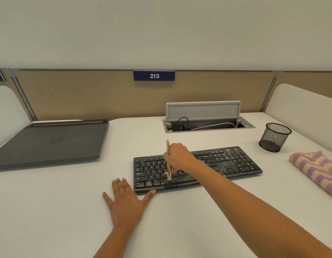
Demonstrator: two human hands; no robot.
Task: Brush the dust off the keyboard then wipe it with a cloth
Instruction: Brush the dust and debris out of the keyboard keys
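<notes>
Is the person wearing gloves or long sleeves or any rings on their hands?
No. The left hand and right hand are bare, without gloves or rings. The left forearm and right forearm are bare too, with no sleeve, watch or bracelet in view. The left hand's nails look short and plain.

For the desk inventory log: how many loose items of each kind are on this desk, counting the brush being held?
Keyboard: 1
Brush: 1
Cloth: 1
Laptop: 1
Mesh cup: 1
Total: 5
</notes>
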